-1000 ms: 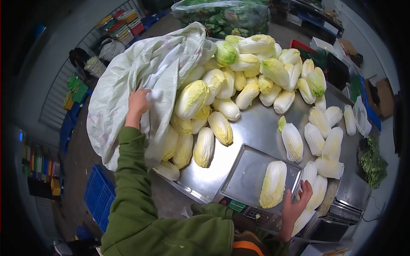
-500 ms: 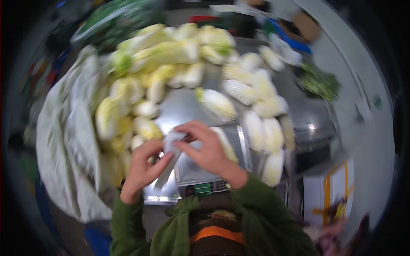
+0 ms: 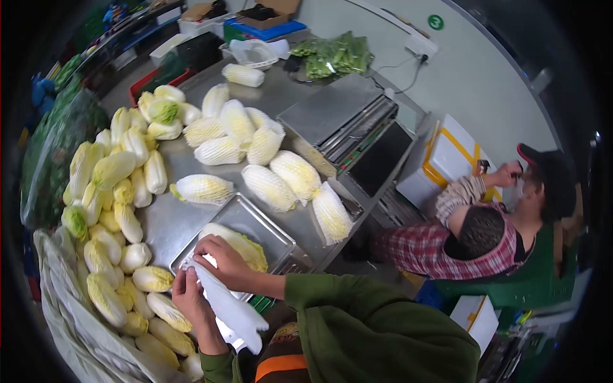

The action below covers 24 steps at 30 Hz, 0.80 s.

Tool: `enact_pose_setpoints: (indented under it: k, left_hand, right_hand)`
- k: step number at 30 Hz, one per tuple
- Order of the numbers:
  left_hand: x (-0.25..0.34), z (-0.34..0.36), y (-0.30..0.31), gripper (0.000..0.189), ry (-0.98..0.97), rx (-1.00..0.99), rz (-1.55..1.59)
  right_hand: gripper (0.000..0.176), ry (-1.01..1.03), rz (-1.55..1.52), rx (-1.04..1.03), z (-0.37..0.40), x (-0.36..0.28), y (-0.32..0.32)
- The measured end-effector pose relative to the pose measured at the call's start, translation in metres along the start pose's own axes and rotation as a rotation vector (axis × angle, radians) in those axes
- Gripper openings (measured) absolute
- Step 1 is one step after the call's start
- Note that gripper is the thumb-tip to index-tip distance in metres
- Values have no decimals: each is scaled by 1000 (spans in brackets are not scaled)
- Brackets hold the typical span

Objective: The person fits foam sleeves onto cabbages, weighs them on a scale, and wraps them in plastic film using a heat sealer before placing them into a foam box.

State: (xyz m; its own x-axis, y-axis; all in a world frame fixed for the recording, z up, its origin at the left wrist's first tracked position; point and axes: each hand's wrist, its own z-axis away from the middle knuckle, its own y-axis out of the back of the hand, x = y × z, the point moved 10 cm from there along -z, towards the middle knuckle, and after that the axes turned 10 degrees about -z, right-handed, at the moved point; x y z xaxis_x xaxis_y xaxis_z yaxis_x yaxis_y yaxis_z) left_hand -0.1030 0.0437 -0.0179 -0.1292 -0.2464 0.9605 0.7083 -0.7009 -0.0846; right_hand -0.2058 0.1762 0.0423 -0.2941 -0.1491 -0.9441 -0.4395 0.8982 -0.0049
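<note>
The left hand [image 3: 190, 299] has its fingers closed on the upper end of a white foam net sleeve [image 3: 233, 314]. The right hand [image 3: 223, 260] sits just beyond it and pinches the same end, so the two hands are close together at the sleeve's mouth. The rest of the sleeve hangs down from them towards the person's chest. Directly past the right hand a bare napa cabbage [image 3: 246, 247] lies in the scale tray [image 3: 257, 216], almost touching the knuckles. Further out from both hands, several netted cabbages [image 3: 281, 185] lie side by side on the steel table [image 3: 167, 225]. Off to the left hand's side is a heap of unwrapped cabbages [image 3: 113, 185], with a white sack [image 3: 57, 300] beside it. Well away on the right-hand side, a co-worker [image 3: 479, 233] in a plaid shirt crouches low.
</note>
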Motion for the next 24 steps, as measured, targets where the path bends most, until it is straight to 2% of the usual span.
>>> enact_pose_setpoints:
  k: [2,3,4,5,6,8,10,11,12,13,14,15,16,18,19,20,22,24]
  left_hand:
    - [8,5,-2,17,27,80,-182]
    - [-13,-8,4,16,39,17,-169]
    - [-36,-19,12,15,52,-46,-157]
    - [-20,-7,2,13,-150,-18,-130]
    - [-22,-8,1,13,-161,-45,-143]
    - [-22,-3,-16,11,-4,-234,-137]
    - [-5,10,-32,15,-92,-235,-178]
    - [2,11,-30,13,-180,-250,-425]
    - [-16,4,-19,13,-180,-263,-423]
    - [-13,0,-3,15,-499,-148,-586]
    - [-2,11,2,17,-822,-21,-740]
    - [10,23,-3,22,-659,22,-570]
    - [20,23,-7,22,-659,13,-574]
    - [1,4,-13,22,-288,-118,-445]
    - [7,4,-20,22,-290,-122,-448]
    - [13,7,-22,20,-277,-72,-400]
    - [16,12,-23,18,-266,-29,-358]
    - [29,21,-28,16,-437,32,-306]
  right_hand:
    - [15,-15,-65,102,6,5,6]
    - [16,17,-45,121,6,4,8]
    - [18,-87,-114,125,5,7,11]
    - [20,-131,-155,131,4,9,14]
    - [22,-175,-197,138,2,15,16]
    - [23,-221,-247,167,1,32,17]
    - [26,-325,-367,167,-1,39,20]
    - [27,-412,-446,116,2,44,18]
    - [29,-499,-527,63,4,41,17]
    - [29,-498,-524,75,5,39,20]
    - [31,-634,-632,32,13,48,11]
    - [33,-771,-744,-13,23,54,0]
    - [33,-770,-749,-4,25,57,0]
    - [39,-775,-983,-140,32,56,-17]
    - [38,-675,-1238,-186,26,44,-22]
    - [38,-670,-1239,-182,29,48,-20]
    - [37,-901,-1622,-117,44,49,-25]
    - [36,-804,-1541,-136,46,43,-21]
